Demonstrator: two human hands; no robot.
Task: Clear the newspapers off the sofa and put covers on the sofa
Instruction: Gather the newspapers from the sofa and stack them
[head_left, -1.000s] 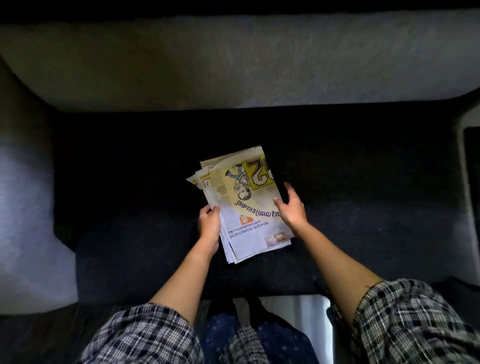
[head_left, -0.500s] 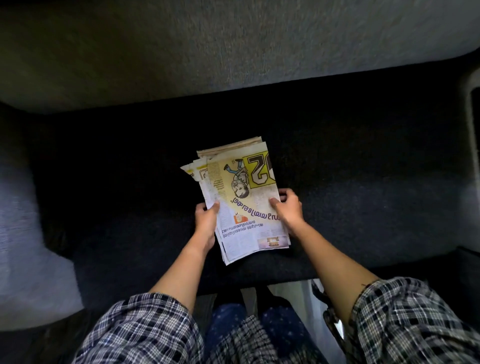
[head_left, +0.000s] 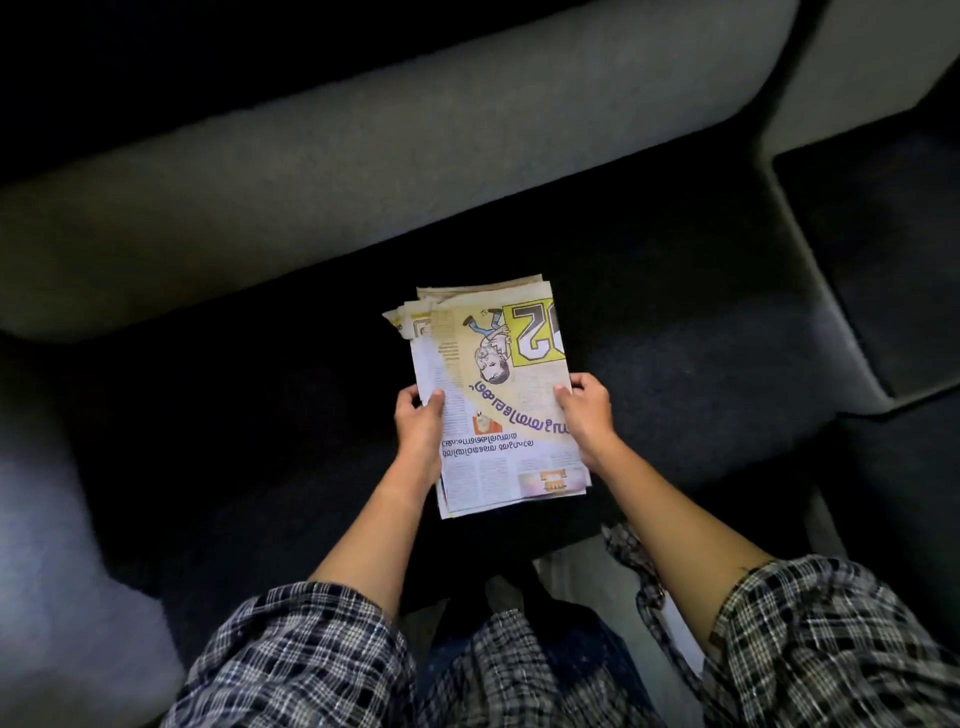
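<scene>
**Dark sofa seat, papers gathered up in both hands**

Over the dark sofa seat (head_left: 234, 441), at centre frame: holding the newspapers (head_left: 498, 415) as one squared bundle, cartoon page uppermost and upside down to the viewer. Clasped at mid-length by the left hand (head_left: 418, 431) on the left edge and the right hand (head_left: 584, 415) on the right edge, thumbs on top, fingers curled beneath. Gripped from both sides probably to stop loose sheets sliding apart and to lift the lot in one go. Seemingly raised just off the cushion, though hard to tell against the dark fabric.

Further out: grey backrest (head_left: 389, 156) slanting across the upper frame, pale armrest (head_left: 52, 519) at lower left, checked sleeves (head_left: 291, 660) along the bottom.

Against a second ago: right hand no longer flat with spread fingers on the top page, now wrapped round the edge. Bundle less fanned, and backrest tilted instead of level.
</scene>
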